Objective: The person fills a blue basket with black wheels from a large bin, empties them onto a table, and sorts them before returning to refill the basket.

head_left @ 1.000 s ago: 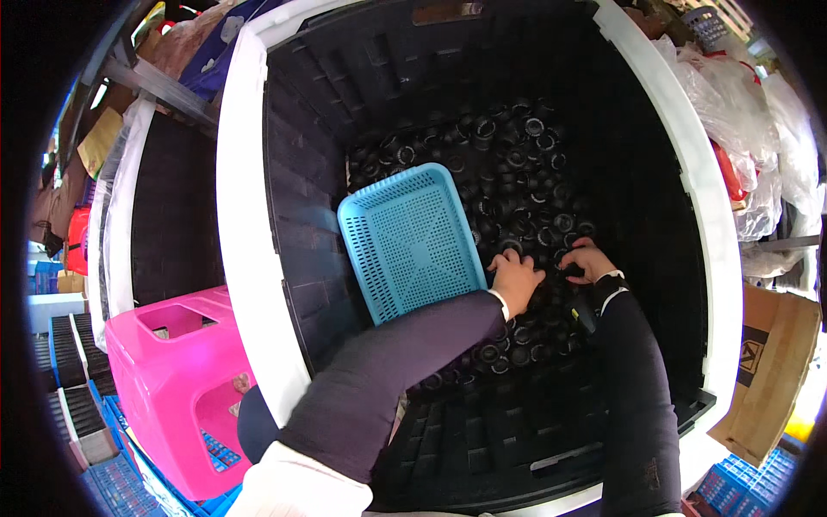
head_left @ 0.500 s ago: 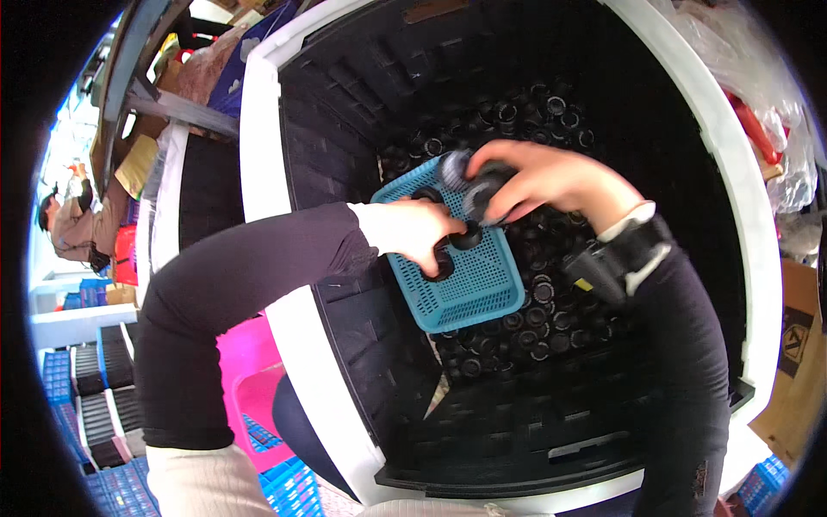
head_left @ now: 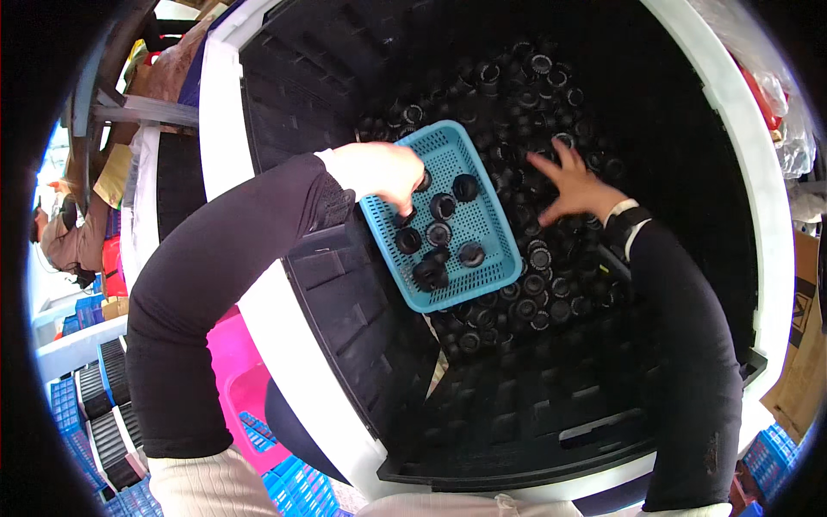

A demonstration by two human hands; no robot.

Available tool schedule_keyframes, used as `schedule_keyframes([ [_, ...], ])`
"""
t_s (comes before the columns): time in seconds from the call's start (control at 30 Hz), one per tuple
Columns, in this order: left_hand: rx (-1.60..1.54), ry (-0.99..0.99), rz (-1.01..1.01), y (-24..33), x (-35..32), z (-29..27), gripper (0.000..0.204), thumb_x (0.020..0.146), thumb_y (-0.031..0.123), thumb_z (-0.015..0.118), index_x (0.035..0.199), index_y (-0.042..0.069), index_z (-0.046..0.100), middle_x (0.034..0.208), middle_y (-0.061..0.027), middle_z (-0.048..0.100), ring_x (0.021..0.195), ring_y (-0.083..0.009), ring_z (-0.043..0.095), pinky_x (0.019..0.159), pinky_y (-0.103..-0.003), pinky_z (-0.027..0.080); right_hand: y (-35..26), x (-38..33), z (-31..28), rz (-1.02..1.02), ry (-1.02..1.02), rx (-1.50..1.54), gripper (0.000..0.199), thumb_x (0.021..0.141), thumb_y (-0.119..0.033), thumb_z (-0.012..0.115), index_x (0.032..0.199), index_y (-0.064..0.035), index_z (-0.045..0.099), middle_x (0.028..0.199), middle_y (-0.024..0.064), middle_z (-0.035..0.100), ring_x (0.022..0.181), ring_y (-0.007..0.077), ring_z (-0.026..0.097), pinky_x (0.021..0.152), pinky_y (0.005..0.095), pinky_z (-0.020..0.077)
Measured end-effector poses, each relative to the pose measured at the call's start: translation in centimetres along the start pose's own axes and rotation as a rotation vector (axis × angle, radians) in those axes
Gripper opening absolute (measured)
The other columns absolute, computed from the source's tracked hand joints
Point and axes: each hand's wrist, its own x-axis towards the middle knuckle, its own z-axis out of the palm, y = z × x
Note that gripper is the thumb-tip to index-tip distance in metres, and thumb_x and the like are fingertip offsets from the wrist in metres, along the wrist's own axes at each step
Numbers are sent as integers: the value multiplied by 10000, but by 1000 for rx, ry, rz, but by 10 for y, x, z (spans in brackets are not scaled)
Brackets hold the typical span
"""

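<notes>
A light blue perforated plastic basket (head_left: 498,231) sits tilted on a heap of small round black ribbed caps (head_left: 538,258) inside a deep black bin. Several of the same caps (head_left: 438,233) lie scattered in the basket. My left hand (head_left: 383,175) reaches over the basket's left rim with its fingers curled down; black caps show beside its fingertips, and what it grips is partly hidden. To the right of the basket, my right hand (head_left: 572,184) is above the heap with its fingers spread and nothing in them.
The bin's thick white rim (head_left: 289,345) runs around the work, with steep black walls (head_left: 336,319) inside. A pink stool (head_left: 237,366) and blue crates (head_left: 301,491) stand outside at lower left. Clear plastic bags (head_left: 792,138) and a cardboard box (head_left: 792,345) lie to the right.
My right hand has left the basket, moved right over the heap, and let go of its black caps. My left hand has shifted up and left; more caps now show in the basket.
</notes>
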Motion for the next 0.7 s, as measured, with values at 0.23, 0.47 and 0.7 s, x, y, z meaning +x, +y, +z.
schedule_keyframes([
  [0.23, 307, 250, -6, -6, 18, -46, 424, 751, 307, 663, 1064, 26, 604, 909, -179, 643, 876, -315, 629, 748, -414, 518, -13, 1, 64, -97, -102, -295, 1164, 480, -357, 865, 1431, -321, 195, 1509, 67, -91, 1345, 459, 27, 961, 688, 274],
  [0.47, 179, 489, -12, -25, 28, -63, 462, 841, 363, 589, 1164, 34, 558, 1087, -182, 605, 1015, -325, 583, 896, -398, 456, -31, 22, 71, 0, 233, -317, 1248, 480, -440, 845, 1447, -318, 65, 1516, 22, 16, 1332, 412, 166, 897, 667, 350],
  [0.7, 6, 335, -164, -29, 23, -79, 504, 854, 362, 555, 1169, -31, 542, 1155, -216, 570, 1073, -351, 538, 893, -394, 438, -56, 51, 35, 0, -104, -778, 1207, 460, -494, 816, 1446, -308, 144, 1479, 33, 171, 1296, 442, 178, 887, 645, 303],
])
